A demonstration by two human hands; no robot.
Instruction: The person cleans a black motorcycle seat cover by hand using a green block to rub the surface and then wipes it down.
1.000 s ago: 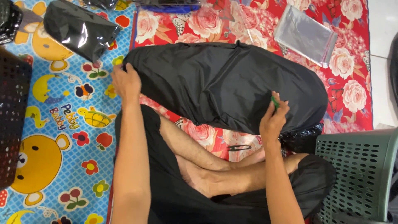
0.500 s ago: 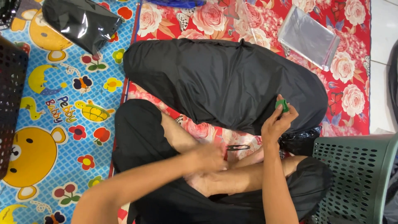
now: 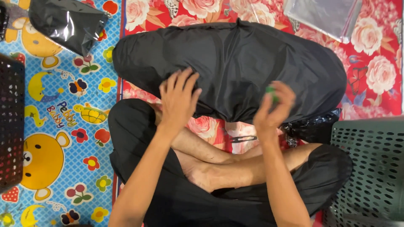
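A large black garment (image 3: 235,63) lies spread on the red flowered mat (image 3: 378,75) in front of my crossed legs. My left hand (image 3: 176,98) hovers with fingers spread over the garment's near edge, holding nothing. To its right, my right hand (image 3: 273,109) is raised and blurred, with a small green object (image 3: 270,89) pinched in its fingers just above the same edge. A small dark clip-like item (image 3: 244,138) rests on the mat by my shin.
A grey-green perforated plastic basket (image 3: 370,168) stands at the right. A dark basket (image 3: 10,122) sits at the left edge on a blue cartoon play mat (image 3: 63,138). A black plastic-wrapped packet (image 3: 67,23) lies top left, a clear plastic bag (image 3: 324,17) top right.
My left hand left the garment's left end, dipped toward my lap, and now hovers open over the garment's middle. My right hand shifted left with the green object.
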